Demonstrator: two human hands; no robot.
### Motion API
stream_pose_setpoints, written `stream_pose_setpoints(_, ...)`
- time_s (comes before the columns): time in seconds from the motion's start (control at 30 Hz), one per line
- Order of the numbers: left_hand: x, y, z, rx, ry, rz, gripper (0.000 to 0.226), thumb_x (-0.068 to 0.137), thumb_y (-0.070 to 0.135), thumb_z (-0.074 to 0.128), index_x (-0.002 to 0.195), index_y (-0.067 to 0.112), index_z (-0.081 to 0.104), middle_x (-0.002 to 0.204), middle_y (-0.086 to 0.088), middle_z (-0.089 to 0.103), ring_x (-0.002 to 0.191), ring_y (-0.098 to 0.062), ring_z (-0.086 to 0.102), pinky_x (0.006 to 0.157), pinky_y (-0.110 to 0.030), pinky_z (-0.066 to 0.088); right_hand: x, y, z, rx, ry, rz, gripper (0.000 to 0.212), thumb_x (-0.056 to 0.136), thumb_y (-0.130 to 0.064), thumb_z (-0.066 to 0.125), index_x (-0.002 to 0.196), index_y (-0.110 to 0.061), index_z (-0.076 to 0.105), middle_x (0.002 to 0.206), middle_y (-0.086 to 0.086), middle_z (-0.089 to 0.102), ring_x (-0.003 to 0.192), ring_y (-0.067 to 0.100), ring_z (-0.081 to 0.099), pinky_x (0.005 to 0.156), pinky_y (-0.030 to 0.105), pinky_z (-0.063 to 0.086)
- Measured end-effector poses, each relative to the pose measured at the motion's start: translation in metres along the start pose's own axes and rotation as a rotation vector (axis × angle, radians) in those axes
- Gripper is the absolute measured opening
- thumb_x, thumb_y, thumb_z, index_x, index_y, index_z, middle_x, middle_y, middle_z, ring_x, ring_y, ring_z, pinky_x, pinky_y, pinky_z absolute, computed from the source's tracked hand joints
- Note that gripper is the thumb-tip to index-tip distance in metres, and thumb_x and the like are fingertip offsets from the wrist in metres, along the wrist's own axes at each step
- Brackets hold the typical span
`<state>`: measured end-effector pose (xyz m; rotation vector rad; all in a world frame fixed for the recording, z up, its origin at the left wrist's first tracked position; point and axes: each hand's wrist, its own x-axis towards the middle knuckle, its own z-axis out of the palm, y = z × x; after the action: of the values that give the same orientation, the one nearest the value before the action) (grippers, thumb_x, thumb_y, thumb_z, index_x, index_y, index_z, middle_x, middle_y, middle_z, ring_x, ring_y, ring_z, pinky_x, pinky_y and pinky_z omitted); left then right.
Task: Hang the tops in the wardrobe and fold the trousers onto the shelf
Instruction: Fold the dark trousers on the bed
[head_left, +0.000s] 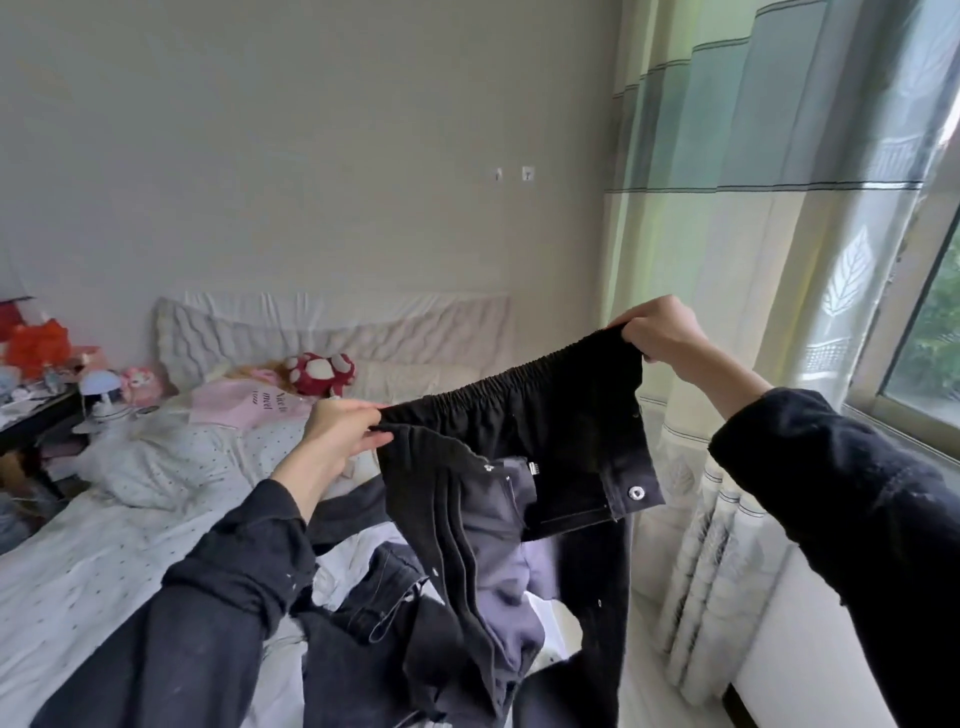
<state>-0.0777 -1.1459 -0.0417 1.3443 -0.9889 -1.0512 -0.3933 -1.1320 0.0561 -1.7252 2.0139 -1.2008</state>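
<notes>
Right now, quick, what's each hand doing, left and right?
Left hand: pinches one end of the black trousers waistband.
Right hand: grips the other end of the waistband, held higher.

Soft daylight comes in through the glass window beside the right hand. The room is bright, with only faint shadows. Straight lines bend near the edges. Everything looks slightly blurry.
</notes>
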Motion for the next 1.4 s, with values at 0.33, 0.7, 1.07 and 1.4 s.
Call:
stream_pose_setpoints(0.33, -0.008, -0.034, -0.008, 0.237, -0.173, 0.252, 0.029, 0.087, -0.013, 0.048, 0.106, 0.001, 0.064, 0.103, -0.014, 0.065, 0.087, -0.017, 0.064, 0.073, -0.015, 0.054, -0.013, 0.002, 0.000, 0.626, -0.232, 0.057, 0.027, 0.085, 0.011, 0.045, 0.105, 0.008, 0.063, 0.084, 0.014, 0.066, 0.068, 0.015, 0.067, 0.062, 0.018, 0.055)
stream_pose_setpoints(0.7, -0.010, -0.066, 0.009, 0.728, -0.180, 0.559, 0.011, 0.078, 0.008, 0.073, 0.088, 0.004, 0.072, 0.084, 0.001, 0.059, 0.084, -0.019, 0.058, 0.075, -0.023, 0.039, -0.025, 0.009, -0.002, 0.296, -0.304, -0.160, 0.041, 0.081, 0.016, 0.050, 0.114, -0.006, 0.063, 0.109, 0.017, 0.066, 0.096, 0.021, 0.061, 0.094, 0.032, 0.048)
stream_pose_setpoints(1.07, -0.002, 0.031, 0.025, 0.736, 0.037, 0.633, 0.012, 0.092, 0.006, 0.050, 0.102, 0.007, 0.057, 0.094, -0.009, 0.059, 0.094, -0.026, 0.054, 0.067, -0.025, 0.027, -0.005, 0.019, 0.000, -0.248, 0.101, -0.158, 0.023, 0.091, -0.022, 0.054, 0.102, -0.002, 0.057, 0.092, 0.013, 0.058, 0.100, 0.032, 0.050, 0.080, 0.037, 0.039)
stream_pose_setpoints(1.4, -0.006, 0.056, 0.002, 0.830, -0.006, 0.577, 0.016, 0.085, 0.011, 0.065, 0.101, 0.011, 0.064, 0.096, -0.005, 0.063, 0.098, -0.024, 0.058, 0.077, -0.027, 0.038, -0.004, 0.018, -0.002, 0.191, -0.099, -0.037, 0.019, 0.088, -0.014, 0.063, 0.103, -0.003, 0.067, 0.104, 0.020, 0.067, 0.101, 0.034, 0.063, 0.091, 0.045, 0.051)
